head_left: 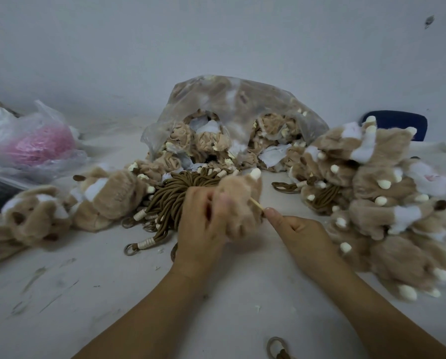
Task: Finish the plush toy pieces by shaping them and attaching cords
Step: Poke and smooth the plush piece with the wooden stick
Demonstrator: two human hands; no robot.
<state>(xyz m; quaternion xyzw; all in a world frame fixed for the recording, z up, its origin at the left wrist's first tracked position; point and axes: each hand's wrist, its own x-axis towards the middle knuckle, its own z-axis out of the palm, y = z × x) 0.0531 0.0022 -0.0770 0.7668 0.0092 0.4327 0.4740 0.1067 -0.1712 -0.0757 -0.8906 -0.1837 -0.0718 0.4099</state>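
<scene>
Left hand grips a tan plush toy; right hand pinches a thin stick poked into it; cords just behind.

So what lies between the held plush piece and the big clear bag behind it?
A bundle of brown cords lies there, as the head view shows.

Scuffed white counter: cord bundle just behind the left hand, plush pile right of the right hand, loose plush toys off left, clear bag of maybe-unturned pieces further back.
</scene>
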